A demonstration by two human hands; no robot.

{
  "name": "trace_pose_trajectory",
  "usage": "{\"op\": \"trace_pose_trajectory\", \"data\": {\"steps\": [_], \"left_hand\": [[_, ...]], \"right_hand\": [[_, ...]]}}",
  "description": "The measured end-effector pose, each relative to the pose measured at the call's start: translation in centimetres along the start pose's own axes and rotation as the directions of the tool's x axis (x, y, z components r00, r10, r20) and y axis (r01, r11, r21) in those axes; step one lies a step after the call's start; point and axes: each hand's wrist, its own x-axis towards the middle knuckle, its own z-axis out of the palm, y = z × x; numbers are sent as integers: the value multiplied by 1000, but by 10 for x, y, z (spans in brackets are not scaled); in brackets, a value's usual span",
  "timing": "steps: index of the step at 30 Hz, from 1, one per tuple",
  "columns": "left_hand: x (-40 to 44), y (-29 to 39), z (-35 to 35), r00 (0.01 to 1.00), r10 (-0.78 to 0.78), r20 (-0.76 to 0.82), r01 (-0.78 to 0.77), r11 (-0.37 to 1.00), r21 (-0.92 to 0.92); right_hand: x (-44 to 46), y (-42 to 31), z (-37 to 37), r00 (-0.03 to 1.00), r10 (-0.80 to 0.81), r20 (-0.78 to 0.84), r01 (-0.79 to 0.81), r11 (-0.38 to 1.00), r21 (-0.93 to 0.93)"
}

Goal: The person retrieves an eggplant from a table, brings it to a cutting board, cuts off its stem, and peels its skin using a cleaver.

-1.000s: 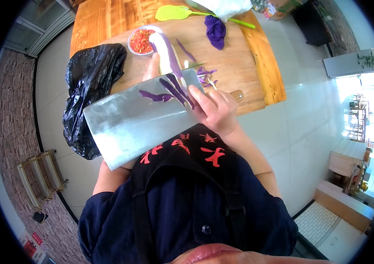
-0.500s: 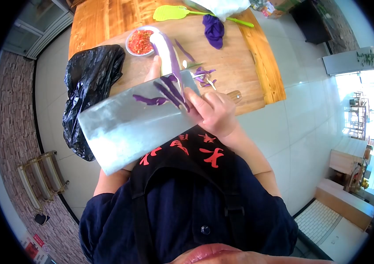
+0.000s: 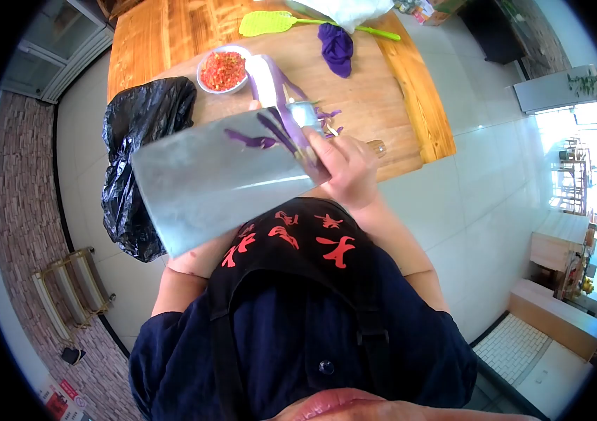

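Note:
My right hand (image 3: 349, 167) is closed on a wide cleaver (image 3: 221, 182), whose broad blade reaches left in front of my apron. Purple peel strips (image 3: 277, 126) show against the blade near my right fingers. Behind it stands a partly peeled eggplant (image 3: 264, 81), white flesh on one side and purple skin on the other. My left hand (image 3: 254, 105) grips the eggplant; only a fingertip shows, the rest being hidden by the blade. More peel scraps (image 3: 330, 119) lie on the cutting board (image 3: 375, 98) beyond my right hand.
A bowl of chopped red chili (image 3: 222, 70) stands just beyond the eggplant. A black plastic bag (image 3: 147, 119) hangs over the table's left side. A green fly swatter (image 3: 268, 23), a purple cloth (image 3: 335, 50) and a white plastic bag (image 3: 354, 10) lie at the far side.
The cleaver has shifted slightly up and right and tilted, covering more of my left hand and the lower eggplant. My right hand keeps its grip.

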Motion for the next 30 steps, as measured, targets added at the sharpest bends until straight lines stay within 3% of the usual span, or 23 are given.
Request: {"op": "trace_pose_trajectory", "data": {"steps": [8,11,12,15,17,22,27,30], "left_hand": [[-6,-2,-1,999,-22,40,18,997,79],[-10,-5,0,999,-20,45,14,993,118],[-9,-7,0,999,-18,44,12,992,128],[-11,-8,-1,998,-20,55,11,989,145],[-14,-10,0,998,-22,54,12,985,170],[-15,-12,5,999,-16,44,4,966,258],[-15,-28,-13,996,45,76,-55,990,127],[-22,-13,-7,994,-59,90,37,973,227]], "right_hand": [[2,2,0,999,-52,10,52,995,-88],[3,12,2,1000,2,-2,-2,1000,30],[-3,18,2,999,20,49,-18,999,-51],[3,5,-3,999,34,39,-33,999,-40],[3,-2,-1,987,136,86,-139,990,24],[-6,25,4,996,57,70,-52,995,-82],[-4,21,1,989,118,93,-112,991,-71],[-6,25,7,985,166,44,-163,985,-62]]}}
